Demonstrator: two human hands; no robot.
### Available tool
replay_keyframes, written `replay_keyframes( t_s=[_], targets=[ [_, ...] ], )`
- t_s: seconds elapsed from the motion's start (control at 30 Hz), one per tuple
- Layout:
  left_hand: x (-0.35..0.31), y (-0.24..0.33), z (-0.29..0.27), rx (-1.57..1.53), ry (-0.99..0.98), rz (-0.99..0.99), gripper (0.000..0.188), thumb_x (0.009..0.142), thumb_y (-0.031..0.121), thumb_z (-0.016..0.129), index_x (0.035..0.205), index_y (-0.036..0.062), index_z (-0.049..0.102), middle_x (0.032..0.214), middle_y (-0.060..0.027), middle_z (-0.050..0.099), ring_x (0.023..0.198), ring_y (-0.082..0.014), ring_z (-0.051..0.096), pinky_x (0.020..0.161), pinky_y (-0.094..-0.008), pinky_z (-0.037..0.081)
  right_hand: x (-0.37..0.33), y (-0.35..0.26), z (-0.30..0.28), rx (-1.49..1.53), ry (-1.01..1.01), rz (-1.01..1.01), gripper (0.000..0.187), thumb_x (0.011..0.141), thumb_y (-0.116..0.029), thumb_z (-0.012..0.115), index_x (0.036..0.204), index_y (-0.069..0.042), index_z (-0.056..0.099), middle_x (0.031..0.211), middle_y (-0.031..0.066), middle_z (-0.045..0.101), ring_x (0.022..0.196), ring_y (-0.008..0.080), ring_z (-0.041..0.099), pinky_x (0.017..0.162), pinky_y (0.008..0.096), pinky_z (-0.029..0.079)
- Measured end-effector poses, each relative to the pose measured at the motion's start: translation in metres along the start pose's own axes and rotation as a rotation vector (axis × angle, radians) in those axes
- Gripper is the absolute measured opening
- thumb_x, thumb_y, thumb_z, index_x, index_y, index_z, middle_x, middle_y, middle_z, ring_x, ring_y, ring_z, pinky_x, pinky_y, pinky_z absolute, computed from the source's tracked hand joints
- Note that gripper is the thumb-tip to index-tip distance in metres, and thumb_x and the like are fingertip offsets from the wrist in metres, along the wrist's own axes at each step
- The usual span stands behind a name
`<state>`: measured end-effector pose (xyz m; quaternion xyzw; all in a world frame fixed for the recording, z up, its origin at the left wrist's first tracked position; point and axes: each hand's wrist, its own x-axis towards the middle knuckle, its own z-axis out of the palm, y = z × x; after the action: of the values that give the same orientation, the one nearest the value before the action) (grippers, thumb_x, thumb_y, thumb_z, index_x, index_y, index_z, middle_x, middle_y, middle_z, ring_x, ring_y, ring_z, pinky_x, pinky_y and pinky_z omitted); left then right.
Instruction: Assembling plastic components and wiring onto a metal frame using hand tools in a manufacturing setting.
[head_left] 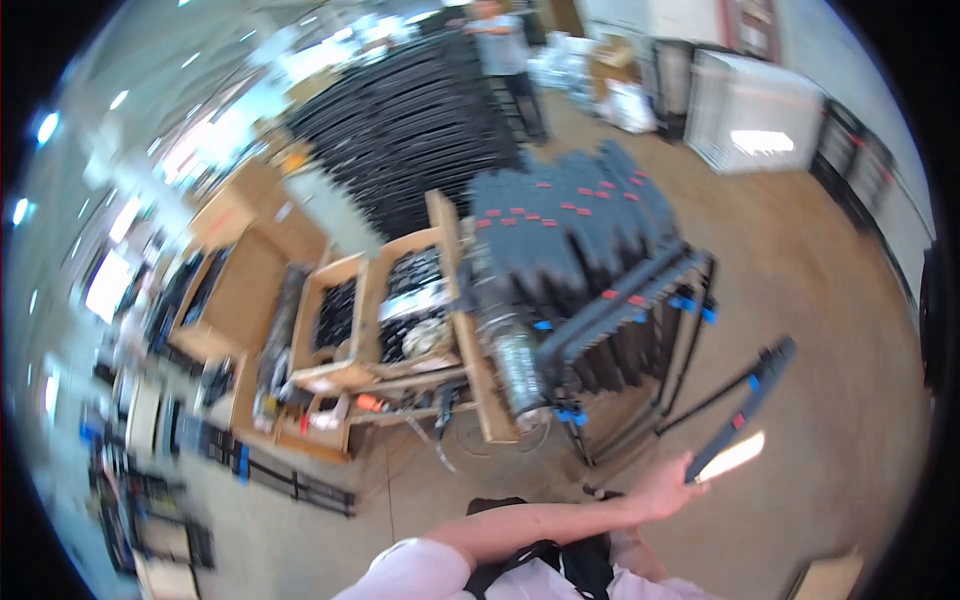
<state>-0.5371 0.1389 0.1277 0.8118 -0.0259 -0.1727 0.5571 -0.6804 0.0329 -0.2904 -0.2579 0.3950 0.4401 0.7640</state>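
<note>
My left arm reaches across my body to the right, and my left hand (662, 490) is closed around the near end of a dark grey metal bar (728, 428). The bar slants up and away to the right, with a red label, a blue clip and a thin black leg by it. My right forearm (635, 552) shows below the left wrist; its hand is mostly hidden, so its fingers cannot be made out. Ahead stands a pile of similar dark grey bars (575, 215) with red labels. Black legs with blue clips (706, 310) stand at its near side.
Left of the pile is a wooden bench with open boxes (335, 310) of small black parts, a power tool (447, 405) and a clear film roll (520, 370). Behind rises a tall black stack (410, 120); another person (505, 60) stands beside it. White panels (755, 110) lean at the right wall.
</note>
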Motion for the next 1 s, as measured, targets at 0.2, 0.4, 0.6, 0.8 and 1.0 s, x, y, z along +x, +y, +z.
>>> replay_keyframes(
  t_s=[0.2,0.4,0.6,0.8,1.0],
  targets=[
    [-0.037,-0.035,-0.042,-0.159,0.122,0.168,0.035,0.091,0.026,0.075,0.111,-0.0002,0.063,0.099,-0.0242,0.07,0.096,-0.0373,0.07,0.083,-0.0471,0.054,0.024,-0.063,0.012,-0.115,0.091,-0.14,0.037,0.103,-0.049,0.056,0.09,-0.015,0.062,0.073,0.0002,0.059,0.061,0.0164,0.059,0.054,0.0349,0.05],
    [-0.139,-0.083,-0.235,-0.441,0.119,0.161,0.037,0.099,0.037,0.078,0.114,0.0061,0.066,0.076,0.0028,0.059,0.053,-0.0061,0.055,0.046,-0.0248,0.043,0.018,-0.077,0.093,-0.002,0.217,-0.439,0.034,0.101,-0.048,0.059,0.084,-0.019,0.06,0.069,-0.0035,0.055,0.059,0.0125,0.057,0.054,0.0354,0.05],
    [-0.262,-0.246,-0.406,-1.035,0.398,0.263,0.022,0.103,0.02,0.071,0.116,0.003,0.067,0.08,0.0005,0.064,0.05,-0.0079,0.056,0.048,-0.0271,0.048,-0.147,0.019,0.345,0.13,0.165,-1.378,0.031,0.105,-0.047,0.057,0.105,-0.017,0.061,0.089,0.002,0.062,0.074,0.0147,0.059,0.068,0.0321,0.052],
    [-0.337,-0.36,-0.552,-0.717,1.214,-0.02,0.029,0.101,0.033,0.077,0.098,0.0059,0.069,0.071,0.0072,0.057,0.062,-0.0044,0.048,0.055,-0.0268,0.041,-0.269,0.039,0.491,-0.02,-0.026,-1.758,0.026,0.107,-0.037,0.063,0.108,-0.01,0.064,0.098,0.0019,0.064,0.093,0.0161,0.063,0.085,0.0354,0.052],
    [-0.471,-0.51,-0.698,-0.708,1.444,-0.237,0.03,0.102,0.033,0.074,0.09,0.0056,0.069,0.063,0.0055,0.051,0.051,-0.0064,0.046,0.046,-0.031,0.04,-0.213,0.107,0.638,-0.612,-0.268,-1.459,0.017,0.107,-0.022,0.063,0.112,-0.007,0.061,0.096,0.0048,0.068,0.093,0.019,0.068,0.088,0.0365,0.053]
  ],
)
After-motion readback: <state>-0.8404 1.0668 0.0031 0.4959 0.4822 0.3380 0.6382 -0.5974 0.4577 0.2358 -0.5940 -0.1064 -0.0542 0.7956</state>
